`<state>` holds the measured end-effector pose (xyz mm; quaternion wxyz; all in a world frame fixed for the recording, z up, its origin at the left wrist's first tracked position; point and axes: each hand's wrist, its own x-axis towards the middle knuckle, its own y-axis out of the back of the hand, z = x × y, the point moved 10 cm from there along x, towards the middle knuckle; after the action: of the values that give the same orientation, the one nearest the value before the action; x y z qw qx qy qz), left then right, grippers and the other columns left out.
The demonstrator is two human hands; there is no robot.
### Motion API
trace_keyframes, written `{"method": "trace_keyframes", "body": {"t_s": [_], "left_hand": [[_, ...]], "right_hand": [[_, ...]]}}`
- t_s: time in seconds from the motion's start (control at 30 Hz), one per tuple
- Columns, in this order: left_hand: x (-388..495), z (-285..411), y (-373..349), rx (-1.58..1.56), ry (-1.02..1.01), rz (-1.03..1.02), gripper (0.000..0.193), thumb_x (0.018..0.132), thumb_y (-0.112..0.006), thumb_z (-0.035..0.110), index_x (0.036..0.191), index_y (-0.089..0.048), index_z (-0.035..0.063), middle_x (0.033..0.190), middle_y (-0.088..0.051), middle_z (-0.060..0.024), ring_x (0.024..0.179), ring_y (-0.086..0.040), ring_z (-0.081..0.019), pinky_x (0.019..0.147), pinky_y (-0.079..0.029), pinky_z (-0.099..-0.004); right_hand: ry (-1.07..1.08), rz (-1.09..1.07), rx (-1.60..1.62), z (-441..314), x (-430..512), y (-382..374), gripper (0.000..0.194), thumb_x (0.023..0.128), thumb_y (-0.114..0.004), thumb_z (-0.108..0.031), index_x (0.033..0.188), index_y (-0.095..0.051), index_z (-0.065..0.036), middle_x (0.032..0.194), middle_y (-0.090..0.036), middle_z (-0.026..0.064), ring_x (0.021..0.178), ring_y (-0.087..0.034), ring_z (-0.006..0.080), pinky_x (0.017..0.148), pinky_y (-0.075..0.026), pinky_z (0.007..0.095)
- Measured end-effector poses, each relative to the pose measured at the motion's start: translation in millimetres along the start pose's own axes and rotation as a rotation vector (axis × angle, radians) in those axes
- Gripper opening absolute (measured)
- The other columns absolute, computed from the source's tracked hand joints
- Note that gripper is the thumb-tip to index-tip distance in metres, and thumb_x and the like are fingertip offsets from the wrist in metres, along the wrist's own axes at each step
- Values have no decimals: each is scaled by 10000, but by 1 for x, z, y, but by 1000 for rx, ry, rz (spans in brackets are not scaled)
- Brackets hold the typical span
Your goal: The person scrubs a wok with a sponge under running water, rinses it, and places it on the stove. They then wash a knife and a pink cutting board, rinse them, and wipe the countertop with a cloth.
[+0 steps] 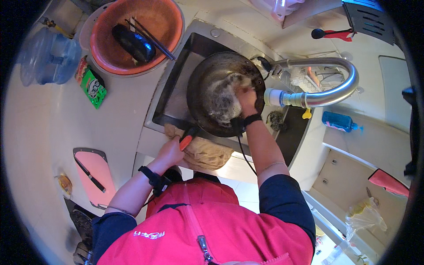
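Observation:
A dark wok (205,76) rests tilted over the stainless-steel sink (172,89), with foamy greyish water (220,99) inside it. My left hand (170,152) is closed around the wok's black and red handle (187,140) at the sink's front edge. Down inside the wok is my right hand (247,99), blurred, its fingers partly lost in the suds. Whether those fingers hold anything cannot be made out. The curved metal faucet (351,78) has a white filter nozzle (273,97) that ends just right of the wok's rim. Beneath the handle, a brown cloth (207,154) hangs over the counter edge.
An orange basket (102,39) at the upper left holds an eggplant (132,43) and chopsticks (150,36). Left of me, a knife (89,174) lies on a pink cutting board (96,159). A steel-wool scrubber (276,120) and a blue soap bottle (338,121) are to the right.

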<state>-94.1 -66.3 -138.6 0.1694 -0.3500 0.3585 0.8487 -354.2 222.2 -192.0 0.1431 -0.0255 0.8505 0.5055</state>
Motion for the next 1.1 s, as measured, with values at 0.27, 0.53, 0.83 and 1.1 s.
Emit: {"method": "trace_keyframes", "body": {"t_s": [0.27, 0.53, 0.83, 1.1], "left_hand": [[-6, 0, 3, 38, -3, 12, 388, 701, -600, 99, 1064, -503, 4, 912, -625, -257, 882, -599, -425, 766, -482, -500], [1, 1, 3, -64, -102, 84, 340, 673, -611, 103, 980, -523, -17, 914, -614, -272, 894, -588, -429, 774, -475, -483], [-4, 6, 9, -45, -72, 93, 342, 674, -610, 90, 985, -524, -24, 900, -613, -274, 890, -585, -434, 773, -473, -478], [-7, 8, 8, 12, -5, 33, 368, 692, -604, 98, 1028, -508, -18, 910, -613, -278, 898, -585, -434, 778, -472, -490]], "right_hand": [[730, -223, -831, -119, -20, 17, 236, 790, -581, -132, 1021, -609, -94, 1026, -542, 116, 1032, -507, 298, 854, -455, 417], [617, -437, -568, -6, -130, -42, 153, 742, -622, -172, 808, -664, -41, 868, -610, 171, 890, -559, 338, 796, -468, 442], [582, -386, -972, -4, -78, 12, 354, 722, -640, -144, 1062, -627, -47, 1209, -502, 144, 1150, -454, 318, 963, -399, 418], [960, 109, -986, -80, -19, 14, 416, 893, -432, -196, 1281, -480, -56, 1361, -412, 136, 1286, -349, 299, 1092, -229, 446]]}}
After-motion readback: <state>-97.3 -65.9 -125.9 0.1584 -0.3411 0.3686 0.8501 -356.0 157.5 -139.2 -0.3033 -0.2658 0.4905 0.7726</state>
